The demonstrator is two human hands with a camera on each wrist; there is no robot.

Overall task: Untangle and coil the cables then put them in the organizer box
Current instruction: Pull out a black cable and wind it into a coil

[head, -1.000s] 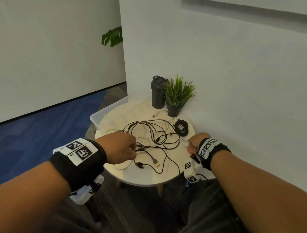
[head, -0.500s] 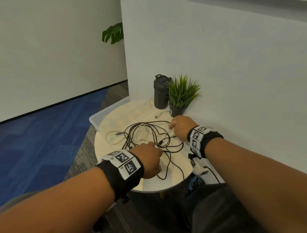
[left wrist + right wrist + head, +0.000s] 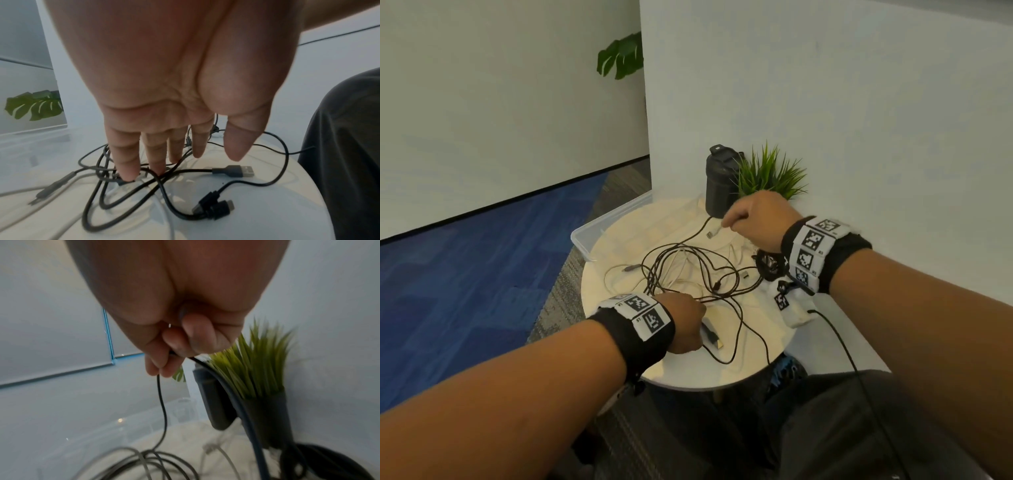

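A tangle of black and white cables (image 3: 698, 274) lies on the round white table (image 3: 688, 373). My left hand (image 3: 688, 318) rests on its near side. In the left wrist view the straight fingers (image 3: 127, 170) press down on crossed black cables, beside a black cable's USB plug (image 3: 232, 170). My right hand (image 3: 736, 222) is raised at the far side by the bottle. Its curled fingers (image 3: 164, 366) pinch a thin black cable (image 3: 162, 402) that hangs down to the tangle. A coiled black cable (image 3: 768, 265) lies under my right wrist. The clear organizer box (image 3: 592, 233) sits behind the table's left edge.
A dark bottle (image 3: 719, 185) and a small potted grass plant (image 3: 770, 178) stand at the back of the table against a white wall. A black lead runs from my right wrist across my lap. Blue carpet lies to the left.
My right hand went from the table's right edge to the far side by the bottle and took hold of a black cable. My left hand shifted nearer and now presses on the tangle.
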